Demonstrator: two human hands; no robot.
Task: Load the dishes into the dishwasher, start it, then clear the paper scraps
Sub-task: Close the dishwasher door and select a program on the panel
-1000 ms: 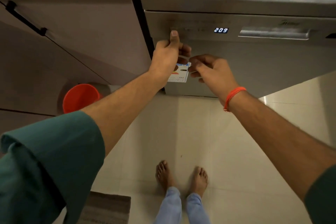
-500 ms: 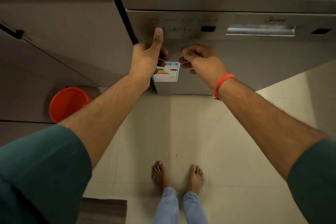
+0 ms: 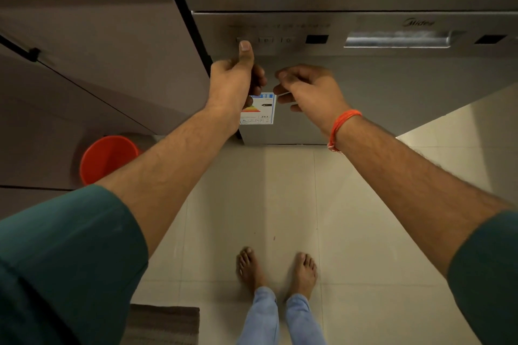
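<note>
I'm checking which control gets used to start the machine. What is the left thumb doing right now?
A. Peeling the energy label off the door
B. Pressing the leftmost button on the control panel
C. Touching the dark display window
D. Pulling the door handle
B: the left hand has its thumb straight up, tip on the leftmost button of the dishwasher, well left of the display window and handle.

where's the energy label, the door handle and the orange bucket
energy label (image 3: 262,113): head view, on its lower white part
door handle (image 3: 396,40): head view, middle of the metal bar
orange bucket (image 3: 108,158): head view, on its inside wall
</note>
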